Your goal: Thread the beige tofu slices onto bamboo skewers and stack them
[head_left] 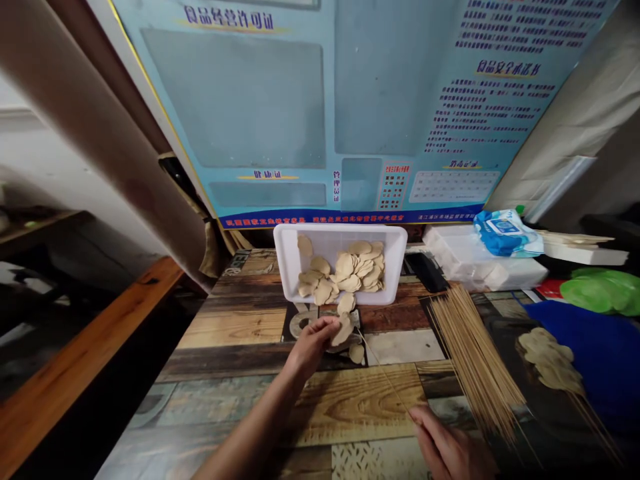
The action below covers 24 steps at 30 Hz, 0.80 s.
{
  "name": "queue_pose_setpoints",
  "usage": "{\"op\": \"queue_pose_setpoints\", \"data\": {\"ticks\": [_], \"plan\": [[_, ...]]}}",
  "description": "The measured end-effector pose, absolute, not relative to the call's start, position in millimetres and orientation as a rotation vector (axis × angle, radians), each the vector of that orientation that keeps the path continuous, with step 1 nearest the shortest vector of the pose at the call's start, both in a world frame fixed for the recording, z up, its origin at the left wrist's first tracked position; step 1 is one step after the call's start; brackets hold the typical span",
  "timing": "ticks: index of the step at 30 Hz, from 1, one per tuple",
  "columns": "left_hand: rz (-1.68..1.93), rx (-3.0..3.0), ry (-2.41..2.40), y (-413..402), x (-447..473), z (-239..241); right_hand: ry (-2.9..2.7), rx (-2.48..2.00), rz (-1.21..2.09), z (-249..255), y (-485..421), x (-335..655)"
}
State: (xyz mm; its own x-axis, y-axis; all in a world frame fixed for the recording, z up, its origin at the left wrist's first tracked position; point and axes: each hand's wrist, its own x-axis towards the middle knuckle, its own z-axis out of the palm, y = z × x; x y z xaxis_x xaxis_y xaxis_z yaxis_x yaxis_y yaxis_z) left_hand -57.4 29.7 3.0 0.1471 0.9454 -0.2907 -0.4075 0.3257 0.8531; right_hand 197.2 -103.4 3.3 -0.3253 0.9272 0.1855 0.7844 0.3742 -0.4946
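Observation:
My left hand (pixel 315 339) pinches a thin, pale beige round slice (pixel 343 329) just in front of a white plastic tub. In my right hand (pixel 444 437) is the lower end of a thin wooden skewer (pixel 384 373), which slants up and left to the slice. Whether its tip has gone through the slice is too small to tell. The white tub (pixel 281 263) holds many similar slices (pixel 354 270), heaped mostly at its near side. One more slice lies against its front rim, and a small one (pixel 357 353) rests on the table below my left hand.
Right of the tub, a thick bundle of bare skewers (pixel 475 360) lies on the wood-patterned table (pixel 225 353). Farther right are skewered slices (pixel 550 360), a blue cloth or bag (pixel 600 347), a green plastic bag (pixel 603 290) and white packages (pixel 480 260). A blue notice board (pixel 260 107) stands behind.

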Motion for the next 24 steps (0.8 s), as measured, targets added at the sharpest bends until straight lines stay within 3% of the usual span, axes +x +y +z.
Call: {"op": "queue_pose_setpoints", "data": {"ticks": [7,24], "plan": [[1.026,0.507,0.897,23,-59,-3,-2.305,-1.414,0.569,0,-104,188],[1.109,0.813,0.940,16,-56,2,-2.407,-1.364,0.598,3,-99,189]]}}
